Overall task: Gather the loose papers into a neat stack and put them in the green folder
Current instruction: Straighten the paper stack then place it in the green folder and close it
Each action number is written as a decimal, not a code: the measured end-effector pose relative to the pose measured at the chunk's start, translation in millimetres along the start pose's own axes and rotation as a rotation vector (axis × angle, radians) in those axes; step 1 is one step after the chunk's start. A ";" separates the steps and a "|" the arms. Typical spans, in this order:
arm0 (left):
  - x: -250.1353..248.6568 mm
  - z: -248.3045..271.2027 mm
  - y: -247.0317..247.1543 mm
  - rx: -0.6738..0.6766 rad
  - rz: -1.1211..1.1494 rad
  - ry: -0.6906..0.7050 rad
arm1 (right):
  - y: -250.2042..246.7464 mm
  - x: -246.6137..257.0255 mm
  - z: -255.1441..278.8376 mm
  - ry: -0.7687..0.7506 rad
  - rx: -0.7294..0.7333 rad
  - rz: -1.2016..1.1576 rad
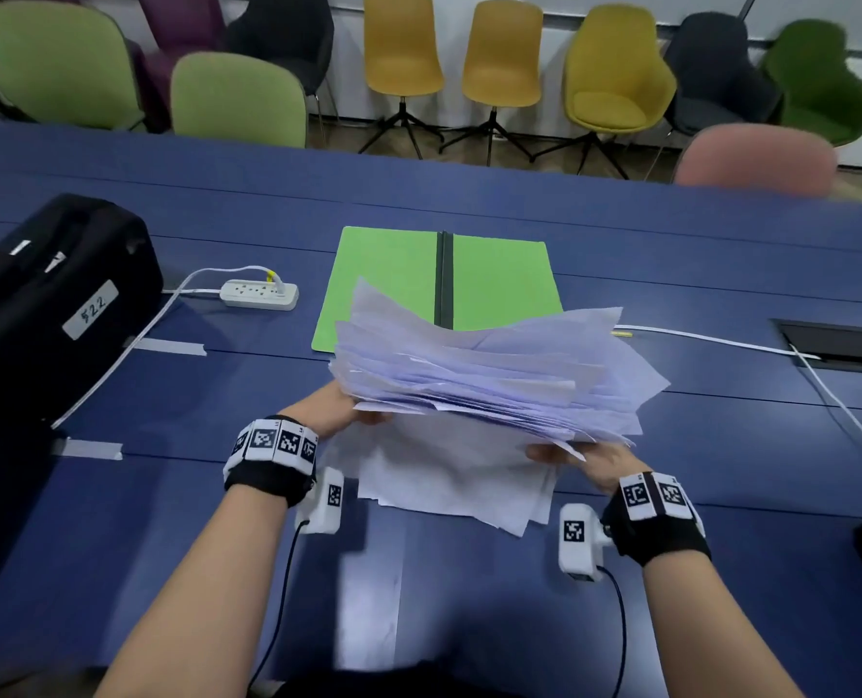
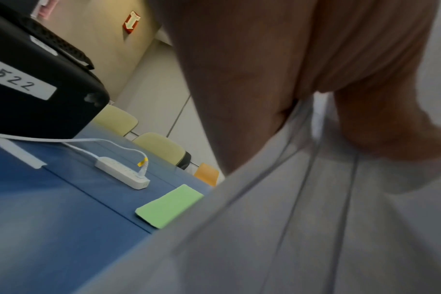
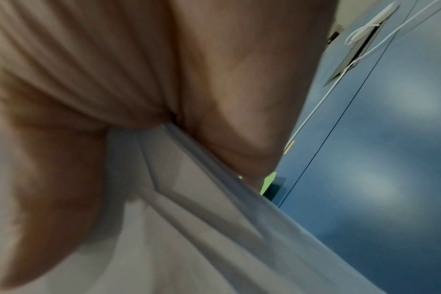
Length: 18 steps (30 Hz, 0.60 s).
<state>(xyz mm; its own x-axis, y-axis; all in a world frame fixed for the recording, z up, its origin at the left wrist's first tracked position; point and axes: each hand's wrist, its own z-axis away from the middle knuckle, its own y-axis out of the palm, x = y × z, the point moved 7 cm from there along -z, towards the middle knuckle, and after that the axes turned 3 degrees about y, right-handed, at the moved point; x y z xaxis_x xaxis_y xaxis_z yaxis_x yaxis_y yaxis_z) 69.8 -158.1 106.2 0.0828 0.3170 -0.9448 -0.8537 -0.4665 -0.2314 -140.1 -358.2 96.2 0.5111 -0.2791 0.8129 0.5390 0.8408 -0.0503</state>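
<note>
A thick, ragged pile of white papers [image 1: 484, 375] is lifted off the blue table [image 1: 217, 395], its sheets fanned out at different angles. My left hand [image 1: 341, 410] grips the pile's near left edge and my right hand [image 1: 577, 458] grips its near right edge. A few more sheets [image 1: 449, 476] hang or lie under the pile, nearer to me. Both wrist views show a thumb clamped on paper [image 2: 315, 218] [image 3: 189, 228]. The green folder [image 1: 393, 279] lies open and flat just behind the pile, dark spine in the middle; its near edge is hidden by the papers.
A black case [image 1: 51, 304] labelled 522 stands at the left. A white power strip [image 1: 260, 294] and its cable lie left of the folder. Another white cable [image 1: 721, 340] runs to a recessed table socket [image 1: 837, 345] at the right. Chairs line the far side.
</note>
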 end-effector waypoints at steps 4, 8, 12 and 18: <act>16.4 4.1 2.4 0.074 0.084 -0.072 | -2.0 -9.0 -5.6 -0.123 -0.017 0.082; 16.5 6.6 3.6 0.011 0.125 -0.046 | -2.7 -13.0 -6.3 -0.146 -0.038 0.105; 9.9 1.4 11.7 -0.070 0.192 -0.021 | 1.2 -11.3 -8.7 -0.072 -0.044 0.080; -36.6 -2.6 8.8 -0.307 0.180 0.139 | -11.7 36.2 10.5 -0.268 -0.331 -0.143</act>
<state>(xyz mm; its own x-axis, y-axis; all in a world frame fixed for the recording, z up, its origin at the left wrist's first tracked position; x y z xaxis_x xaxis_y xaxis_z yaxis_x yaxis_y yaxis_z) 60.5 -176.0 138.1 0.0325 0.1017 -0.9943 -0.6686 -0.7372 -0.0973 -135.0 -373.2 132.4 0.2479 -0.2147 0.9447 0.7991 0.5966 -0.0741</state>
